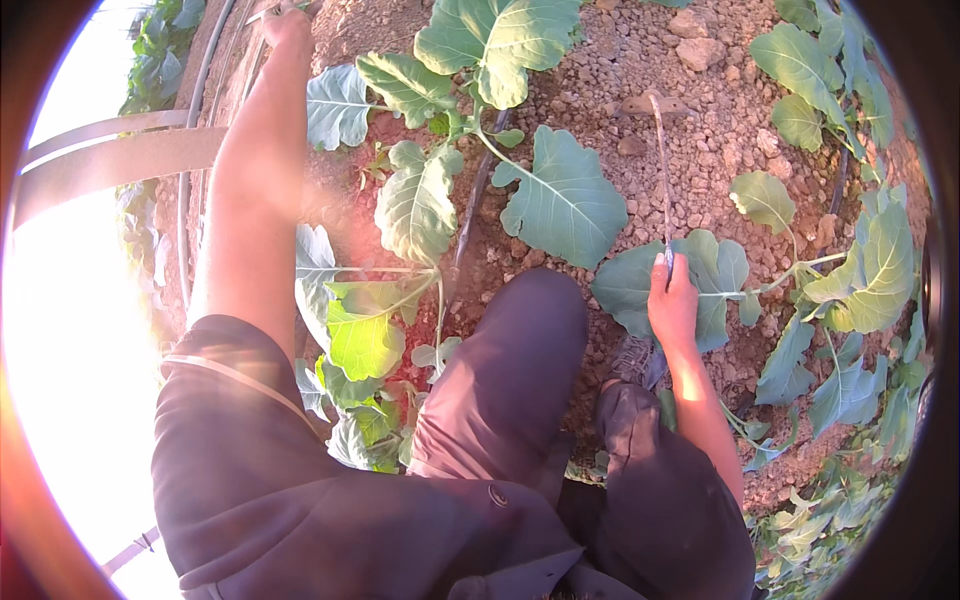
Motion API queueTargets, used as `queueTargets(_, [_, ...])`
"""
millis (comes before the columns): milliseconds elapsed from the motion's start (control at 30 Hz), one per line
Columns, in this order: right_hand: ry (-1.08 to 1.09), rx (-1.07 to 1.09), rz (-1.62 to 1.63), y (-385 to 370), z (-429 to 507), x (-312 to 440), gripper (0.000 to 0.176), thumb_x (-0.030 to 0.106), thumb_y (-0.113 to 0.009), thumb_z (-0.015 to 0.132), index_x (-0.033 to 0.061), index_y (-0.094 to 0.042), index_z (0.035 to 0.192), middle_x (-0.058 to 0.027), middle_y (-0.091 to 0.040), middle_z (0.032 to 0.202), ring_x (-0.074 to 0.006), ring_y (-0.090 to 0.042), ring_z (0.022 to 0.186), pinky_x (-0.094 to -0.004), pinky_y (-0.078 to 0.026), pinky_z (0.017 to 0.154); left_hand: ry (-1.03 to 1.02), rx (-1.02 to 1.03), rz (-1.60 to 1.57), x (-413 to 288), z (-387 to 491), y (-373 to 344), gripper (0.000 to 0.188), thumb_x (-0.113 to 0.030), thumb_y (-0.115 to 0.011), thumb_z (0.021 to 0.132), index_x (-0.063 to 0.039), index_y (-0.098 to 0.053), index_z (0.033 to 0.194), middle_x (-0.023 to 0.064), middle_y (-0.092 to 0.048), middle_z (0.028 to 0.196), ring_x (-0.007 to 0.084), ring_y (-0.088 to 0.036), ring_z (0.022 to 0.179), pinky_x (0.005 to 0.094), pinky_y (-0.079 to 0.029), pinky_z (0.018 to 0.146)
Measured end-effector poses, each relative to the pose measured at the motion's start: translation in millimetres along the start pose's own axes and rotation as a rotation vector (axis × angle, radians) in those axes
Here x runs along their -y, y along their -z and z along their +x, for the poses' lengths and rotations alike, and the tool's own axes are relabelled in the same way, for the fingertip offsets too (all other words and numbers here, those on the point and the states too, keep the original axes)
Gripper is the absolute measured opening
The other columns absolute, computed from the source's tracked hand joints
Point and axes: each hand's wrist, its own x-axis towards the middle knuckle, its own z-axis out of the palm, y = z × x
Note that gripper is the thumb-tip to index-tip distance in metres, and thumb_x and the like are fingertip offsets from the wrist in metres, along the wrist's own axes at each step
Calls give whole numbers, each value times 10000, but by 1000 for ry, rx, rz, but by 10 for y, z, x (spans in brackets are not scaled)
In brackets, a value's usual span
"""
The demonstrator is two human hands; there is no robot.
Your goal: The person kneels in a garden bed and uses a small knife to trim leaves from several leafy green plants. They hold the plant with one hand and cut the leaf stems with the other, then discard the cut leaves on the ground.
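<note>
My right hand [671, 300] grips the handle end of a small hand hoe [661, 157]. Its thin shaft points away from me, and the soil-coloured crosswise blade rests on the cloddy soil. A broad leaf of a brassica plant [626, 281] lies behind and around this hand. My left arm stretches far out to the upper left, where my left hand [286, 24] is partly cut off by the top edge of the view. Thin pale strips show at its fingers, but whether they are held is unclear. Another brassica plant [480, 124] stands between my arms.
Black drip-irrigation tubing [474, 199] runs along the plant row past my bent knee [525, 337]. A grey hose [185, 202] lies at the left, near a pale flat strap [124, 169]. More brassica plants [862, 277] grow on the right. My shoe [636, 358] rests on the soil.
</note>
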Motion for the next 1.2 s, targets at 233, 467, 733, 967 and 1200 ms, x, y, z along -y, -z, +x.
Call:
queueTargets(233, [4, 5, -28, -1, 1, 18, 233, 298, -497, 1059, 66, -499, 1046, -220, -612, 748, -477, -609, 725, -547, -437, 631, -584, 837, 1371, 523, 128, 192, 374, -308, -675, 895, -105, -679, 1209, 169, -714, 1161, 365, -691, 1025, 445, -540, 917])
queueTargets(467, [-1, 5, -18, 7, -7, 4, 220, 280, -501, 1058, 61, -495, 1041, -231, -627, 775, -485, -618, 738, -552, -443, 630, -441, 1180, 1471, 1252, -542, 85, 306, -227, -673, 888, -72, -699, 1150, 151, -732, 1109, 332, -687, 1016, 434, -548, 839])
queueTargets(733, [14, 8, -4, 14, -11, 20, 251, 300, -479, 1072, 50, -499, 1064, -240, -580, 757, -477, -592, 727, -529, -437, 638, -240, 1102, 1600, 1282, -905, -98, 297, -218, -672, 887, -68, -700, 1142, 143, -732, 1107, 325, -688, 1007, 430, -547, 832])
queueTargets(967, [-4, 16, -16, 25, -4, 25, 223, 283, -509, 1055, 60, -507, 1065, -215, -610, 726, -468, -613, 696, -535, -444, 610, 22, 875, 1328, 1325, -773, -5, 290, -210, -671, 887, -65, -701, 1136, 137, -733, 1106, 319, -688, 1000, 427, -546, 826])
queueTargets(1200, [1, 18, -12, 36, 1, 33, 225, 286, -513, 1052, 61, -505, 1055, -209, -607, 702, -462, -613, 679, -540, -441, 604, 440, 720, 709, 1565, -641, 77, 283, -203, -670, 886, -61, -702, 1129, 130, -733, 1105, 313, -689, 992, 424, -544, 820])
